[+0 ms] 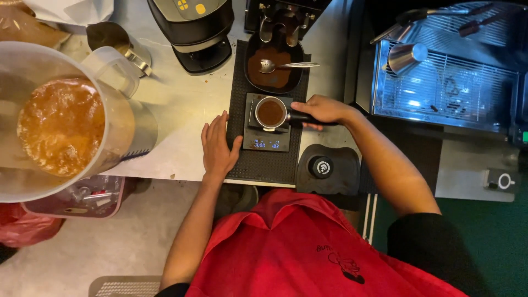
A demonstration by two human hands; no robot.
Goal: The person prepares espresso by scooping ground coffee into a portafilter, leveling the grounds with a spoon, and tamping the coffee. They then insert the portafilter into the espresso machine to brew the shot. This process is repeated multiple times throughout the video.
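Note:
A portafilter [270, 113] filled with ground coffee rests on a small black digital scale [267, 142] with a lit display. My right hand [322, 109] grips its black handle from the right. My left hand [219, 147] lies flat on the counter beside the scale's left edge, fingers slightly apart, holding nothing. Both the scale and the portafilter sit on a black rubber mat [242, 165].
Behind the scale a dark tray of coffee grounds [272, 71] holds a spoon [286, 65]. A coffee grinder [193, 27] stands at the back, a large clear pitcher of brown liquid [60, 124] at left, a tamping pad [327, 168] at right, and an espresso machine drip tray [445, 82] at far right.

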